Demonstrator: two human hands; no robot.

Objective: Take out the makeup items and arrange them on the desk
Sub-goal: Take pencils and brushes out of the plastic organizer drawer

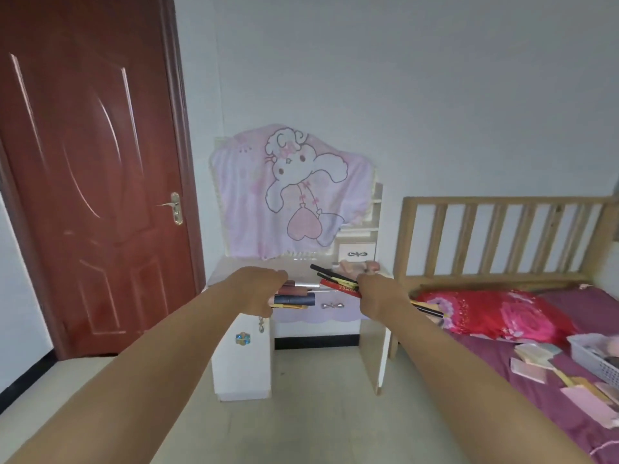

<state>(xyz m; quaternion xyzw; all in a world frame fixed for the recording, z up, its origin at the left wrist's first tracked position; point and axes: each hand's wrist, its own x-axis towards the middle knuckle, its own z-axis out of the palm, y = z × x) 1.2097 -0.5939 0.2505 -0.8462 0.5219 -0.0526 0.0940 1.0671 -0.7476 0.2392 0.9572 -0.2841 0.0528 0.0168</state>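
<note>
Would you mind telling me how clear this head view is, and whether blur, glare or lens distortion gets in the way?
Head view: soft, even room light with no hard shadows; glare streaks on the glossy door; wide-angle bending at the edges; slight blur on the left hand, the right hand and the slim boxes held there, so the red box's print is hardly legible.

A stack of flat makeup cases (294,295), maroon, dark blue and yellow, is gripped level in the left hand (258,289). A bundle of slim makeup pencils (338,281), black, yellow and red, is clasped in the right hand (378,293), tips angled toward 10 o'clock, before the surface (227,267).
</note>
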